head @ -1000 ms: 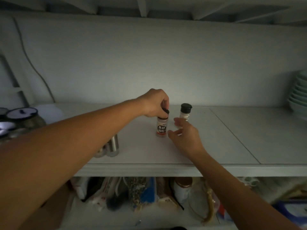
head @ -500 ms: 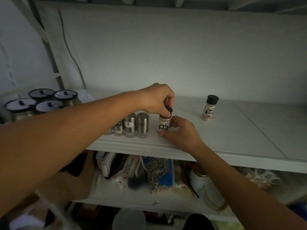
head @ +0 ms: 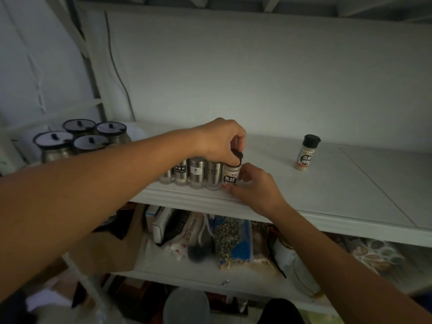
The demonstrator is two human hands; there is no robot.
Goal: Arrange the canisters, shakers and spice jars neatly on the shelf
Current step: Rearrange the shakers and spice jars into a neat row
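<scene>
The left hand (head: 219, 139) has its grip closed from above on the black cap of a spice jar (head: 230, 177), and the right hand (head: 256, 187) curls its grip round the jar's lower right side. The jar stands upright near the front edge of the shelf (head: 315, 197), just beside the right end of a row of 4 steel shakers (head: 197, 173). A second spice jar (head: 306, 153) stands well apart to the right, and 4 black-lidded canisters (head: 81, 142) cluster at the back left.
</scene>
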